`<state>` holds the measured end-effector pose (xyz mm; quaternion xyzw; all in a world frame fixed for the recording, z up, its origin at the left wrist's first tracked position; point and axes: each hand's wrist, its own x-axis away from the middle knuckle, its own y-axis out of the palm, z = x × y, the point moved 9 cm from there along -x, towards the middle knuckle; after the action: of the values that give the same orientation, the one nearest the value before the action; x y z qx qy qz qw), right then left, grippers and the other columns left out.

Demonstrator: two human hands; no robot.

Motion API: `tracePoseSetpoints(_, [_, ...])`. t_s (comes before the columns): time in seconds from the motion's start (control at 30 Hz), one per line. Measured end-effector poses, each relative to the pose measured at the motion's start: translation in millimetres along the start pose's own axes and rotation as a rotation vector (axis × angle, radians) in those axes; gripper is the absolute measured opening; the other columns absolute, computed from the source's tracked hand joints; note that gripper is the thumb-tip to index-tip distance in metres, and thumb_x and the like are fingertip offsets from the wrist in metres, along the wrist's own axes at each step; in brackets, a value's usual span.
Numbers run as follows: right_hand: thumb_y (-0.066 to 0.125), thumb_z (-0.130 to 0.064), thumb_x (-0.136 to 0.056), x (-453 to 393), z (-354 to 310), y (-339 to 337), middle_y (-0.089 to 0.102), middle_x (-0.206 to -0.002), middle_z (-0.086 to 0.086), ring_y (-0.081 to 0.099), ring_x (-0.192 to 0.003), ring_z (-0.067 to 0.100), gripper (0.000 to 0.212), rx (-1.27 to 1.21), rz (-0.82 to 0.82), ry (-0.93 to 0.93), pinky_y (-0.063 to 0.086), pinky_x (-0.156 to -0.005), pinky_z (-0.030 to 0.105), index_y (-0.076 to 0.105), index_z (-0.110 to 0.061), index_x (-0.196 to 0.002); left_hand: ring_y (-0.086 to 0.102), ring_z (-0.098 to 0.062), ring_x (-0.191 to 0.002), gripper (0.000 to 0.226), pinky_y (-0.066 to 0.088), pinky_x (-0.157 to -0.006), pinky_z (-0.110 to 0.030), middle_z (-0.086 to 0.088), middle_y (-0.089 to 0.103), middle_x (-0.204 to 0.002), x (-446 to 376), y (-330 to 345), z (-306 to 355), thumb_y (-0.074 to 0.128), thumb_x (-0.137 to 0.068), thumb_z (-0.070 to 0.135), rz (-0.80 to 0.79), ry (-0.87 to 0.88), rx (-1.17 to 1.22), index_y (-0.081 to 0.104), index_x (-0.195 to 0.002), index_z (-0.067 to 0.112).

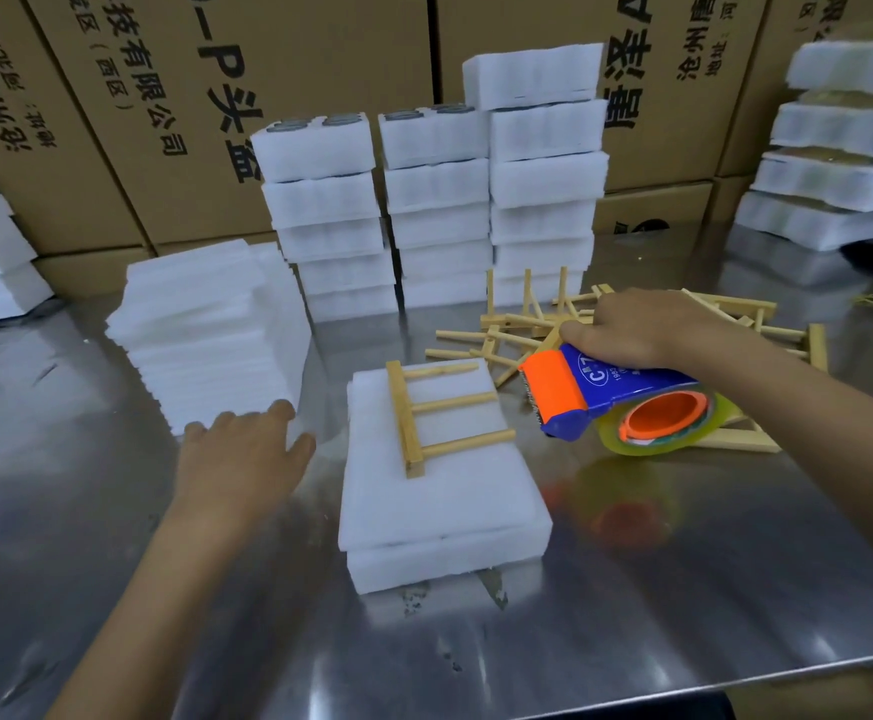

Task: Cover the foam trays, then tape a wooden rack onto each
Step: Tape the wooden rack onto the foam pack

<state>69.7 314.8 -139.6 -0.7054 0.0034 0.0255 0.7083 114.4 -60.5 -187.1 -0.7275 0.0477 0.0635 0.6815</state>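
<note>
A white foam tray (455,566) lies on the steel table in front of me, with a foam cover sheet (439,491) on top. A wooden rack (437,415) rests loose on the far half of the cover. My right hand (637,324) grips a blue and orange tape dispenser (595,394) with a roll of clear tape, held just right of the rack, above the table. My left hand (242,454) hovers with fingers spread to the left of the tray, near a stack of foam sheets (205,330).
Three tall stacks of filled foam trays (439,210) stand behind. A pile of wooden racks (543,319) lies at the right. More foam stacks (834,163) sit at far right and far left. Cardboard boxes (288,70) wall the back. The table edge (683,683) runs near me.
</note>
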Motion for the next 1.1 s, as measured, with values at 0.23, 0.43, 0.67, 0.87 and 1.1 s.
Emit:
tracePoseSetpoints(0.23, [0.031, -0.062, -0.097, 8, 3, 4, 0.06, -0.072, 0.001, 0.057, -0.068, 0.016, 0.056, -0.071, -0.007, 0.009, 0.03, -0.055, 0.029, 0.059, -0.02, -0.074, 0.049, -0.021, -0.127, 0.038, 0.031, -0.101, -0.04, 0.005, 0.056, -0.136, 5, 31, 23, 0.038, -0.099, 0.05, -0.312, 0.016, -0.086, 0.045, -0.133, 0.035])
tracePoseSetpoints(0.43, [0.031, -0.061, -0.097, 12, -3, 3, 0.06, -0.07, 0.001, 0.057, -0.067, 0.016, 0.055, -0.094, -0.014, -0.014, 0.032, -0.056, 0.029, 0.058, -0.019, -0.073, 0.039, -0.021, -0.135, 0.06, 0.031, -0.103, -0.042, 0.008, 0.055, -0.138, 23, 17, 32, 0.051, -0.096, 0.032, 0.029, 0.031, 0.136, 0.028, -0.151, 0.032])
tracePoseSetpoints(0.67, [0.031, -0.062, -0.097, 9, -4, 0, 0.061, -0.072, 0.0, 0.058, -0.069, 0.014, 0.055, -0.075, -0.006, -0.03, 0.033, -0.056, 0.028, 0.059, -0.02, -0.075, 0.005, -0.026, -0.154, 0.078, 0.017, -0.117, -0.052, 0.002, 0.022, -0.165, 35, 45, 14, 0.057, -0.095, 0.046, -0.021, 0.004, 0.371, 0.014, -0.158, 0.03])
tracePoseSetpoints(0.87, [0.031, -0.062, -0.097, 11, -4, 4, 0.062, -0.072, 0.0, 0.058, -0.068, 0.015, 0.056, -0.088, -0.019, -0.022, 0.033, -0.056, 0.028, 0.06, -0.02, -0.076, 0.049, -0.02, -0.13, 0.044, 0.038, -0.106, -0.032, 0.005, 0.057, -0.134, 27, 3, 9, 0.067, -0.091, 0.013, 0.296, 0.009, 0.838, 0.057, -0.132, 0.02])
tracePoseSetpoints(1.1, [0.032, -0.065, -0.095, 11, -4, 9, 0.061, -0.07, 0.002, 0.059, -0.065, 0.016, 0.057, -0.118, -0.056, 0.023, 0.033, -0.055, 0.029, 0.06, -0.02, -0.071, 0.05, -0.019, -0.127, 0.032, 0.037, -0.104, -0.03, 0.001, 0.057, -0.137, -20, -54, 151, 0.047, -0.103, 0.029, 0.031, 0.373, 0.638, 0.055, -0.133, 0.024])
